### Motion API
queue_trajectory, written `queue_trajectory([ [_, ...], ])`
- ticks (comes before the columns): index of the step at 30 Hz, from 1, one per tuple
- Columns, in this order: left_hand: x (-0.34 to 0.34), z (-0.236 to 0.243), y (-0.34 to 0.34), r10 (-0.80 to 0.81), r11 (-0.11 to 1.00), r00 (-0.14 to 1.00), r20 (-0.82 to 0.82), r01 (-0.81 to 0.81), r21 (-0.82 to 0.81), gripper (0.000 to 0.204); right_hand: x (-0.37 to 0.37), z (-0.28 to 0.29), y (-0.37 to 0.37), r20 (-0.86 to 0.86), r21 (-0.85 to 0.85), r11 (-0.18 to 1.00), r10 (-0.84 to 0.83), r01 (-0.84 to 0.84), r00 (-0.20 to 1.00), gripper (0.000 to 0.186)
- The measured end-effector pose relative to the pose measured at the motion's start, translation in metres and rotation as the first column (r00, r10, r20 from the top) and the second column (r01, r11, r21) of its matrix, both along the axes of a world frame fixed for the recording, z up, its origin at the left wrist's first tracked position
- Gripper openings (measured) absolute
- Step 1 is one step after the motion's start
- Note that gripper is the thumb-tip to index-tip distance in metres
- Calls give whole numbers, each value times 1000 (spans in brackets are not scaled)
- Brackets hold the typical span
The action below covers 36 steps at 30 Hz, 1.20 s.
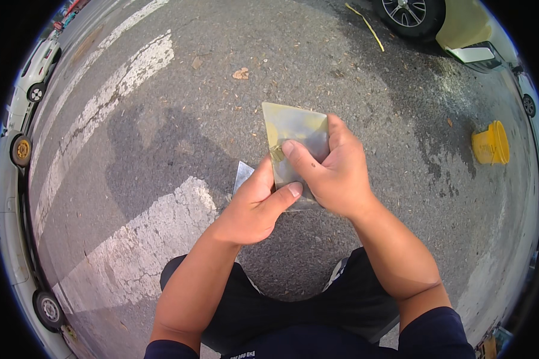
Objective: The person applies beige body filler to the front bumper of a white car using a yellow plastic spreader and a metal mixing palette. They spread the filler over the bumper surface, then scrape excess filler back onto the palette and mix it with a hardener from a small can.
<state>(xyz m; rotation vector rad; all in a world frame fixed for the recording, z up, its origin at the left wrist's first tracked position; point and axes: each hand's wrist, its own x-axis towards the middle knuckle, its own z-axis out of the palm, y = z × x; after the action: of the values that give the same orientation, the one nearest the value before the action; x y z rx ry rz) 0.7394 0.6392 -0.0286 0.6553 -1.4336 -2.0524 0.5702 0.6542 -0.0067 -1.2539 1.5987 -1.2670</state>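
Observation:
Both of my hands hold a thin, flat, greyish plate [302,122] smeared with pale yellow, its top edge slanting in front of me. From below and the left, my left hand [251,209] grips it, the thumb lying on its lower face. On the right side, my right hand [341,170] is closed around the edge, its thumb pressing on the face. A small olive-yellow patch [276,153] sits by the plate's left edge near that thumb. Behind my left fingers a shiny silver corner [242,175] of another flat piece pokes out; whether I hold it or it lies lower is unclear.
The ground is rough asphalt [305,251] with worn white stripes [144,251]. A yellow bucket [490,143] stands at the right. Parked vehicles line the left side, and a car wheel [406,12] shows at the upper right near a yellow strip [365,27]. Dry leaves [241,73] lie about.

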Motion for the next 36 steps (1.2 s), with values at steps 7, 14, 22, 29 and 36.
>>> queue_trajectory([
  [7, -3, -1, 2, 36, 998, 997, -74, -32, 61, 64, 3, -3, -2, 34, -42, 996, -81, 82, 996, 40],
  [14, -1, -1, 1, 35, 990, 992, -119, -17, 143, 65, 5, -3, 1, 39, -57, 992, -112, 114, 993, 37],
  [22, -1, 1, 2, 74, 971, 987, -144, -38, 236, 68, 5, -2, 3, 44, -44, 999, -30, 32, 999, 33],
  [29, -7, 4, 3, 338, 905, 912, -232, -247, 347, 60, -9, -8, -13, 610, 57, 942, -294, 329, 736, 27],
  [36, -13, -3, 7, 316, 942, 936, -157, -290, 171, 58, -6, -20, -14, 488, 58, 918, -370, 393, 791, 28],
])
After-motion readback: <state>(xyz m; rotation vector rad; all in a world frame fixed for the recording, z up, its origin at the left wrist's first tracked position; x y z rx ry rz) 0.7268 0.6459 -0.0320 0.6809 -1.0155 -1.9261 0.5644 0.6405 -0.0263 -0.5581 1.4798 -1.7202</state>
